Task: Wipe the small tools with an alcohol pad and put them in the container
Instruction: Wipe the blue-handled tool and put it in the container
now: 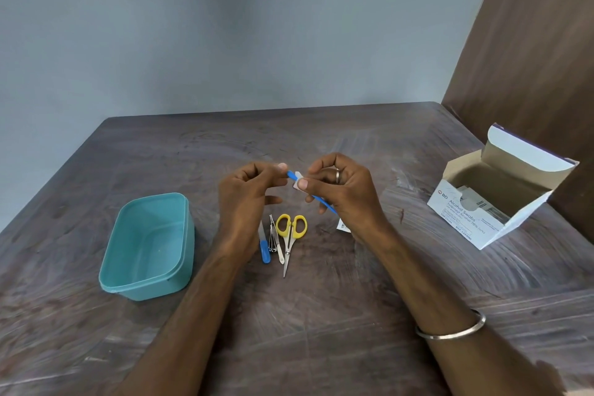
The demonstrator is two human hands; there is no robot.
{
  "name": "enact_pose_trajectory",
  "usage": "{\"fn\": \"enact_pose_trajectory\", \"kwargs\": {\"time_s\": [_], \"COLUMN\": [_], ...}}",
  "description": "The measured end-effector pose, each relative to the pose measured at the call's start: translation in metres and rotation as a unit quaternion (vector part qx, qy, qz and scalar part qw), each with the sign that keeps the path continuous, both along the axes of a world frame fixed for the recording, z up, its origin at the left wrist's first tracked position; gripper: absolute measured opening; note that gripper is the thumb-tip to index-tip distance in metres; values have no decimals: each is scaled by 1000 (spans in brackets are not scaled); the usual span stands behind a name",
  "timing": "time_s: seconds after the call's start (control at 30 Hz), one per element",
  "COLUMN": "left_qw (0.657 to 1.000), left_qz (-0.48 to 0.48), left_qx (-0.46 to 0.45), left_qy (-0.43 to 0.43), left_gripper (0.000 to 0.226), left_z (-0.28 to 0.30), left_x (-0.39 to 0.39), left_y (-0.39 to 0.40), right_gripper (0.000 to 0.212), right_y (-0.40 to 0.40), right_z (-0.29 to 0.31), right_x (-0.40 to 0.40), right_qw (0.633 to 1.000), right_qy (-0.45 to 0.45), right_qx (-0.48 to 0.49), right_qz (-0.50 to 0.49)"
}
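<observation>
A thin blue tool [323, 202] is held above the table between both hands. My left hand [247, 196] pinches its upper end with the fingertips. My right hand [344, 190] pinches a white alcohol pad [297, 180] round the tool's shaft, and the tool's lower end sticks out under that palm. On the table below lie a blue-handled file [264, 249], a metal nail clipper [272, 235], a slim metal tool [280, 252] and yellow-handled scissors [291, 231]. The teal container [111, 267] stands at the left with nothing in it.
An open white box of alcohol swabs [466, 219] sits at the right, near the brown panel [530, 58]. A torn pad wrapper [343, 227] lies under my right wrist. The wooden table [321, 315] ends at a grey wall behind.
</observation>
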State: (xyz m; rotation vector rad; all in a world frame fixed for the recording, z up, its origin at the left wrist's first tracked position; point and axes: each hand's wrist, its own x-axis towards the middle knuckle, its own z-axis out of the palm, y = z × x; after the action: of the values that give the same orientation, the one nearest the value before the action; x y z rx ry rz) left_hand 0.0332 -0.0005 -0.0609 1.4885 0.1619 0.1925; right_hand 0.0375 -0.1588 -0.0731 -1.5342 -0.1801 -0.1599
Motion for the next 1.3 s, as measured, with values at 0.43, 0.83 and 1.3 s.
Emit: {"fn": "enact_pose_trajectory", "kwargs": {"time_s": [0.43,0.83,1.3], "left_qw": [994,991,987], "left_qz": [96,118,115], "left_qx": [-41,-61,-80], "left_qy": [-18,-16,-83], "left_gripper": [11,12,14], "left_z": [6,5,10], "left_x": [5,7,4], "left_y": [10,14,15], "right_gripper": [22,23,19], "right_y": [-4,-7,-12], "right_z": [0,-2,-6], "right_x": [2,5,7], "right_qw": [1000,1000,999], "right_qy": [-2,15,13], "right_qx": [-6,7,22], "right_qz": [-4,-16,-38]}}
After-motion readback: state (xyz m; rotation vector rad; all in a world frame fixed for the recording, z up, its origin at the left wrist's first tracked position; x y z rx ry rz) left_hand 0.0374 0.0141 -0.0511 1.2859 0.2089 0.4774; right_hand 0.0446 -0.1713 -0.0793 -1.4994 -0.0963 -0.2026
